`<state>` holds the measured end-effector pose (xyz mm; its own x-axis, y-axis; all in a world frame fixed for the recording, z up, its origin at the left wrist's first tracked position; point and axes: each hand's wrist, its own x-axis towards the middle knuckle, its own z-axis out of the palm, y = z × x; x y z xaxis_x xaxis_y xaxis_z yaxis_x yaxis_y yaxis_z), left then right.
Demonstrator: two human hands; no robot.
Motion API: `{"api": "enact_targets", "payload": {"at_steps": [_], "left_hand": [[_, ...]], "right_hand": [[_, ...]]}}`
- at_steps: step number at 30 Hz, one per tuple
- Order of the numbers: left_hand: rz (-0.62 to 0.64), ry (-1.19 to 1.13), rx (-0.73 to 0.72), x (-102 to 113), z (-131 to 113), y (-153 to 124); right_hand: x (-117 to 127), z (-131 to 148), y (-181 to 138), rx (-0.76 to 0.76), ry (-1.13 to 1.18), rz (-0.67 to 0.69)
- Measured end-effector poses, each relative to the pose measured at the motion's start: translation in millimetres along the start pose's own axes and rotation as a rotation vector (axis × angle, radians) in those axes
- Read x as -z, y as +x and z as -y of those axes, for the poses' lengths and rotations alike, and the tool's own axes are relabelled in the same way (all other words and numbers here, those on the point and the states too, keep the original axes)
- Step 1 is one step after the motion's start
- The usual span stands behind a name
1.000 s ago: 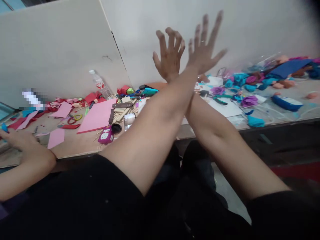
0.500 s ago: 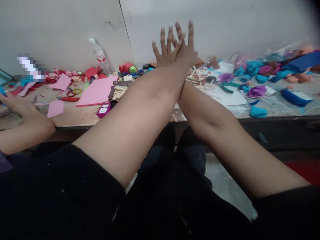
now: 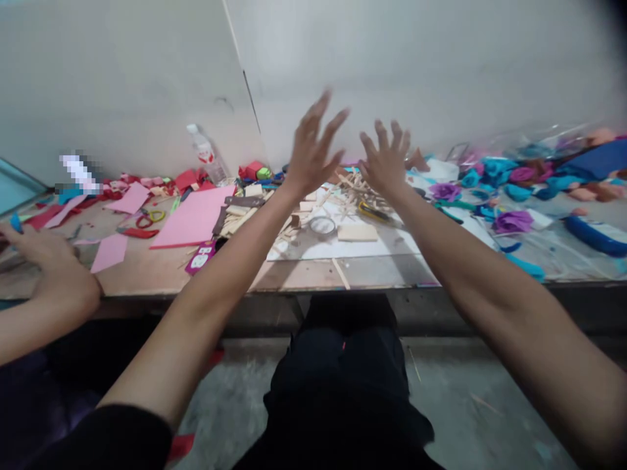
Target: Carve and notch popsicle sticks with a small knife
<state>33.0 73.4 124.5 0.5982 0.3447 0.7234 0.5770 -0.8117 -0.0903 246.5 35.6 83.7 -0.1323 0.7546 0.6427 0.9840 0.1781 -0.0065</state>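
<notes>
Sticks [image 3: 353,189] lie loosely heaped on white paper [image 3: 313,248] on the counter [image 3: 372,275]. Left to right come a pink sheet [image 3: 191,219], the left hand [image 3: 312,149], raised with fingers well spread (slightly blurred) and holding nothing, the right hand [image 3: 385,163], spread, gently curled and empty beside the heap, then a crumpled purple piece [image 3: 513,222].

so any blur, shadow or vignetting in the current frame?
Head view: left hand and right hand soft at the fingertips, likely motion; head view: soft shadows on the table; head view: wall pale and bright; head view: top right corner dark, pixelated patch at left.
</notes>
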Motion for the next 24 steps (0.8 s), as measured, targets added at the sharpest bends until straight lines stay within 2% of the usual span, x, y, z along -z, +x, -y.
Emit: {"api": "enact_targets", "payload": {"at_steps": [3, 5, 7, 11, 15, 17, 20, 24], "left_hand": [[-0.043, -0.027, 0.192, -8, 35, -57], [-0.006, 0.020, 0.203, -21, 36, -84], [0.005, 0.074, 0.172, -33, 25, -99], [0.089, 0.078, 0.089, -45, 3, -107], [0.164, 0.060, 0.030, -44, 1, -113], [0.255, 0.039, 0.007, -46, 2, -117], [0.394, 0.019, -0.008, -49, 0, -120], [0.480, -0.010, -0.015, -52, -7, -122]], "right_hand": [[-27, -41, -15, -0.095, 0.084, -0.029], [-47, -47, -24, -0.059, 0.115, 0.014], [-63, -40, -31, 0.028, 0.149, 0.066], [-73, -22, -40, 0.198, 0.189, 0.147], [-61, -25, -45, 0.293, 0.236, 0.193], [-60, -27, -45, 0.338, 0.258, 0.227], [-71, -20, -45, 0.380, 0.299, 0.276], [-92, -10, -48, 0.362, 0.362, 0.270]]}}
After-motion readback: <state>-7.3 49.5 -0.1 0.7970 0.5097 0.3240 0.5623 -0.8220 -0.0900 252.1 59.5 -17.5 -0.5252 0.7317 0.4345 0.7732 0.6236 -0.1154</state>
